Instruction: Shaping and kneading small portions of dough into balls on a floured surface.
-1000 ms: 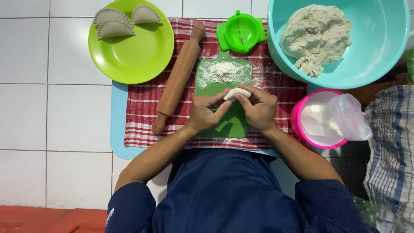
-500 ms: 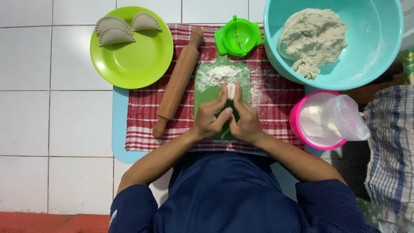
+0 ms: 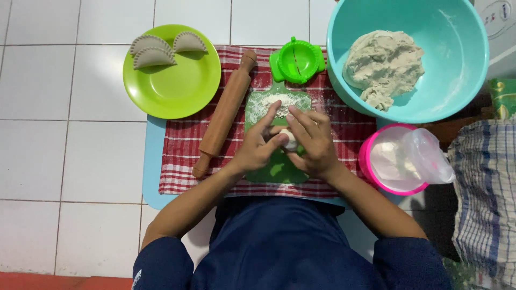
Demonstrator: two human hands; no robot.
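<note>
Both hands are now pressing close together over the green cutting board (image 3: 277, 169), working a small dough ball (image 3: 291, 140) between the fingers; half a second ago the dough was showing as a longer, upright piece, so the person is compacting it into a rounder lump. The left hand (image 3: 262, 146) is pinching the dough from its side with the index finger stretching toward the flour patch (image 3: 275, 102), while the right hand (image 3: 313, 140) is curling over it from the other side. The dough is sitting just above the middle of the board, between the two thumbs, pale and smooth.

The board is lying on a red checked cloth (image 3: 180, 161) over a light blue desk (image 3: 152, 177). A wooden rolling pin (image 3: 226, 110) is resting diagonally beside the board. A green plastic dumpling press (image 3: 297, 60) is lying open at the board's far end. Three crimped, half-moon dumplings (image 3: 161, 48) are waiting on a lime plate (image 3: 177, 86). A rough dough mass (image 3: 384, 64) is filling part of a turquoise bowl (image 3: 457, 48).
</note>
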